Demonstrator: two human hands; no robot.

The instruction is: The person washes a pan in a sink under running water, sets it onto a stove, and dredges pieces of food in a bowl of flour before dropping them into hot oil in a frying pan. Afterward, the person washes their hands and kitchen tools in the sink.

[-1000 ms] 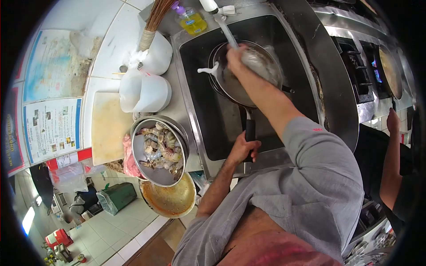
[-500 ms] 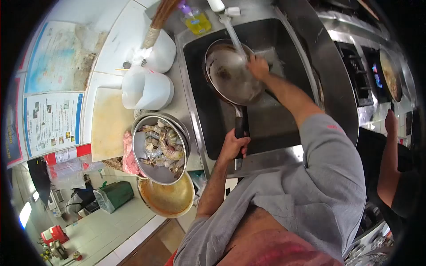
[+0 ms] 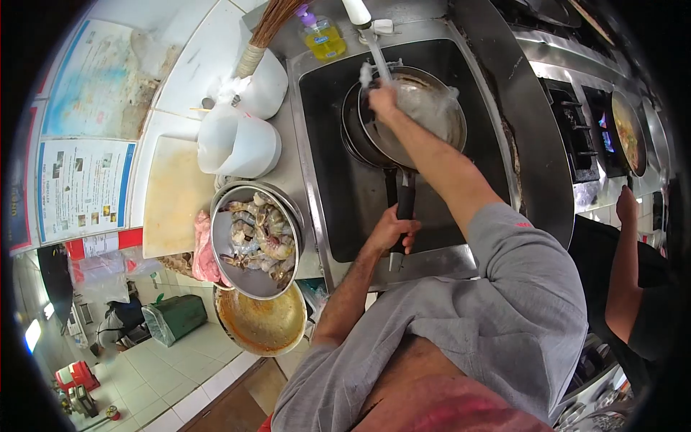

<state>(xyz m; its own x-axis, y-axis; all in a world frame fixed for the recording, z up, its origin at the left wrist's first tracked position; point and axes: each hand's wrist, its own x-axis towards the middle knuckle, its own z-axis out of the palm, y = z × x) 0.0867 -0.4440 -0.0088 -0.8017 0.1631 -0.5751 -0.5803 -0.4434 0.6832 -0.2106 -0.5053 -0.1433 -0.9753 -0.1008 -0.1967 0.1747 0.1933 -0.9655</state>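
My left hand (image 3: 392, 232) is wrapped round the black handle of a frying pan (image 3: 435, 119), held over the sink. At the pan's upper left rim is my right hand (image 3: 381, 99), fingers curled in under the running water; whether they grip anything is hidden. Water streams from the white-ended tap (image 3: 358, 13) onto the pan by that hand, and white splashes show along the rim. Beneath and left of this pan lies another dark pan (image 3: 350, 126), its handle beside the held one.
Left of the sink (image 3: 446, 234) stand a metal bowl of shrimp (image 3: 263, 241), white plastic containers (image 3: 241, 144) and a cutting board (image 3: 169, 194). A soap bottle (image 3: 324, 39) is behind the sink. At right, a person's hand (image 3: 626, 205) holds a pan (image 3: 628, 133) on the lit stove.
The held pan has shifted right, uncovering more of the pan beneath. My right hand has moved from its right side to its upper left rim. My left hand stays on the handle.
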